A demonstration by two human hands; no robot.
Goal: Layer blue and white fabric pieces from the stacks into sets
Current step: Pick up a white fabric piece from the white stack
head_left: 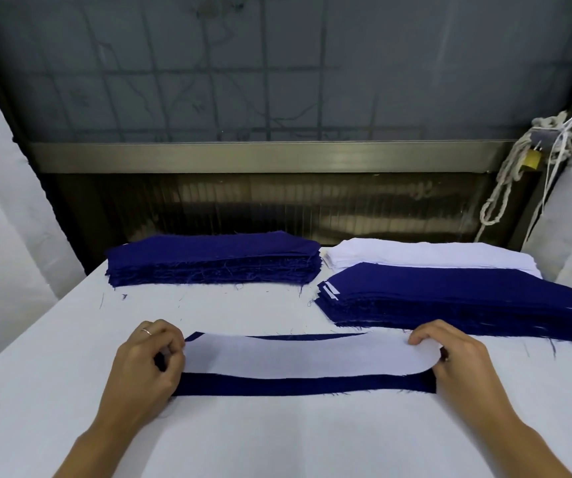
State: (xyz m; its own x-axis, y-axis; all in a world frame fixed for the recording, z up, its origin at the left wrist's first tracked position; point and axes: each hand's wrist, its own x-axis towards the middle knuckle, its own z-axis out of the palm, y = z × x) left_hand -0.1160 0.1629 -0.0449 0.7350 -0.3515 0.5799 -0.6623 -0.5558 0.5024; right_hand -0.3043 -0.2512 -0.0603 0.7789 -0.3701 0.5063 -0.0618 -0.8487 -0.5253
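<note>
Squaring the white piece (295,355) over the blue piece (295,385) is, I judge, the step in hand. The two lie on the table (277,439) just in front of me, white on top, with a band of blue showing along the near edge and a thin sliver along the far one. Both are thin cut cloth, so I expect them to be very light, limp and quick to wrinkle. The blue edges are frayed, so rough tugging could pull more threads loose. Cloth on cloth should cling a little, and a shove from the middle would likely bunch it. The short ends look like the right places to take hold, one in each hand, with the strip kept gently taut between them. My left hand (146,365) is at the left end, its fingers (170,343) curled in tight and pinching the white end; whether the blue beneath is caught too I cannot tell. My right hand (459,358) is at the right end, fingertips (420,338) bent down and nipping the white's rounded corner. Behind lie a blue stack (215,257) at the far left, a white stack (415,253) at the far right, and a nearer stack (450,298) of blue with white slips peeking out at its edge.
</note>
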